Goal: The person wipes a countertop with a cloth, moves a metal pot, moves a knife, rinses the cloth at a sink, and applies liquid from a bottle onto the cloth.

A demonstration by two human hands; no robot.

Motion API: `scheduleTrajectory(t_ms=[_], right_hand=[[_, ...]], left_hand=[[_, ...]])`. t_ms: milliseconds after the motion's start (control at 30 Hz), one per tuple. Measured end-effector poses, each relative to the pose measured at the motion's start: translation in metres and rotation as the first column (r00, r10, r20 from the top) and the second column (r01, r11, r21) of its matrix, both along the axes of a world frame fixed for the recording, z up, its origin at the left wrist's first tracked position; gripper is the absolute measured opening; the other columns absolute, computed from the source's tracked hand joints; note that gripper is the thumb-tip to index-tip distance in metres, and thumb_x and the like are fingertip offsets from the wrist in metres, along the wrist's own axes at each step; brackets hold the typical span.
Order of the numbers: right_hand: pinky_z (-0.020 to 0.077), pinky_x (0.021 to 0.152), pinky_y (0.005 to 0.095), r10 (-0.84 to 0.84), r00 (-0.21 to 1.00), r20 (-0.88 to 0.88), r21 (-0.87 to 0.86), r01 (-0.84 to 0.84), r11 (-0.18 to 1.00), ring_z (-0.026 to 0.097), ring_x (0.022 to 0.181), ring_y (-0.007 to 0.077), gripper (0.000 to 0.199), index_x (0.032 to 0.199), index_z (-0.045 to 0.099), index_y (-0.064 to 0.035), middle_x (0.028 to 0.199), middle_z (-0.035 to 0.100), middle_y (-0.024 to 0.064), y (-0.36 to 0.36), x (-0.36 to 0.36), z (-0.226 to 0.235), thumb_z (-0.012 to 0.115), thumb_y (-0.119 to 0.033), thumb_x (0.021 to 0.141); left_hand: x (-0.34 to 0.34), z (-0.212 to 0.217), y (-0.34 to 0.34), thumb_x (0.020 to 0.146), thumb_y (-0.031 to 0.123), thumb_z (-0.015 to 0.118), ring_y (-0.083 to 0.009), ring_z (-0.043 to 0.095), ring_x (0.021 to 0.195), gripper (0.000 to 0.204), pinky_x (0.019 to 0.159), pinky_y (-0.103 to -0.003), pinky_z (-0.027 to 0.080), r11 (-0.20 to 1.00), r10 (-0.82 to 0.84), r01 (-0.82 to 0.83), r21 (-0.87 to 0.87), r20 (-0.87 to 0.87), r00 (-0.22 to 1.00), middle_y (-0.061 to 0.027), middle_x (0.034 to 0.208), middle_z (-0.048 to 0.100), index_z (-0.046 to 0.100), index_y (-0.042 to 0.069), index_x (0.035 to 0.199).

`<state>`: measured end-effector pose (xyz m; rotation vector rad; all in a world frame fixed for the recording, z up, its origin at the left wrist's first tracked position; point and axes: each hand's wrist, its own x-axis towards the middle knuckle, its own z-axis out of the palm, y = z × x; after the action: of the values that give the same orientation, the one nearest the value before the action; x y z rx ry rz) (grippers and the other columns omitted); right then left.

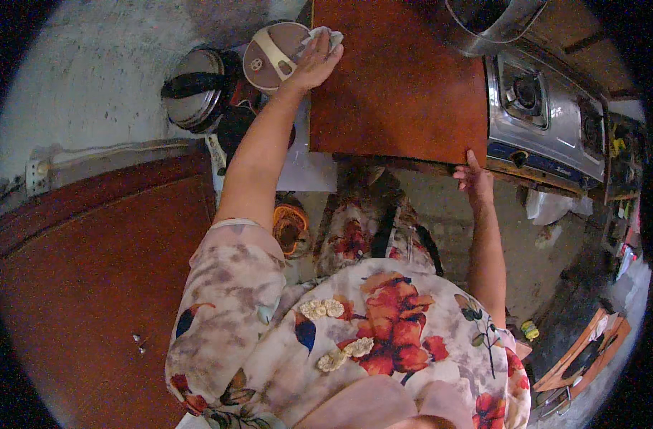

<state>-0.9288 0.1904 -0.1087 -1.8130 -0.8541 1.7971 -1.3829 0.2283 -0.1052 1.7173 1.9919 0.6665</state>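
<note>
At the far left corner of the reddish-brown tabletop (pixel 398 93), my left hand (pixel 319 66) lies over a crumpled pale cloth (pixel 332 38). The cloth is pressed against the right side of the round lid of what looks like a rice cooker (pixel 275 58), brown with a cream handle. My fingers cover part of the cloth. My right hand (pixel 476 180) is at the tabletop's front right corner, one finger stretched up onto the edge and the others partly bent. It seems to hold no loose object.
A steel gas stove (pixel 545 118) adjoins the table's right side, with a large metal pot (pixel 491 25) behind it. Left of the cooker stands a lidded metal pot (pixel 194 89). An orange basket-like item (pixel 291 227) sits low near my left arm. A wooden rack-like piece (pixel 587 350) is at lower right.
</note>
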Motion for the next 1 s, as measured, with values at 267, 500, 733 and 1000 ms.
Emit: scheduleTrajectory(t_ms=[267,500,733,1000], right_hand=[[0.0420,0.036,0.0269,0.001,1.000,-0.013,0.011,-0.001,1.000,0.060,0.046,0.0172,0.053,0.081,0.062,0.0061,0.067,0.066,0.0143,-0.002,0.001,-0.003,0.069,-0.046,0.078],[0.0418,0.036,0.0273,-0.081,0.992,-0.095,0.073,0.088,0.993,0.060,0.047,0.0171,0.052,0.081,0.062,0.0047,0.066,0.065,0.0136,-0.001,-0.003,-0.010,0.069,-0.047,0.078],[0.0421,0.037,0.0269,-0.048,0.998,-0.051,0.007,0.048,0.999,0.055,0.040,0.0161,0.053,0.077,0.063,0.0062,0.061,0.064,0.0147,-0.003,0.002,0.000,0.070,-0.047,0.077],[0.0409,0.036,0.0266,-0.046,0.999,-0.028,-0.027,0.045,0.999,0.053,0.038,0.0163,0.054,0.072,0.063,0.0068,0.059,0.063,0.0147,0.002,-0.005,0.014,0.071,-0.046,0.077]], left_hand=[[0.095,0.013,-0.164,0.089,0.030,0.053,-0.0408,0.017,0.137,0.078,0.112,-0.044,0.014,0.991,-0.104,0.117,0.061,-0.188,0.977,-0.0262,0.147,0.017,0.008,-0.005,0.143],[0.121,0.040,-0.184,0.090,0.034,0.051,-0.0355,0.006,0.140,0.082,0.114,-0.042,0.009,0.986,-0.168,0.164,-0.037,-0.179,0.969,-0.0227,0.150,0.009,0.002,-0.005,0.143],[0.085,0.020,-0.062,0.092,0.044,0.044,-0.0322,0.004,0.141,0.080,0.114,-0.042,0.008,0.948,-0.303,0.317,0.002,-0.293,0.907,-0.0210,0.151,0.007,0.007,-0.005,0.143],[0.023,-0.043,0.170,0.093,0.058,0.024,-0.0299,-0.001,0.141,0.080,0.114,-0.039,0.003,0.941,-0.286,0.339,0.005,-0.521,0.804,-0.0185,0.152,0.003,0.013,-0.002,0.144]])
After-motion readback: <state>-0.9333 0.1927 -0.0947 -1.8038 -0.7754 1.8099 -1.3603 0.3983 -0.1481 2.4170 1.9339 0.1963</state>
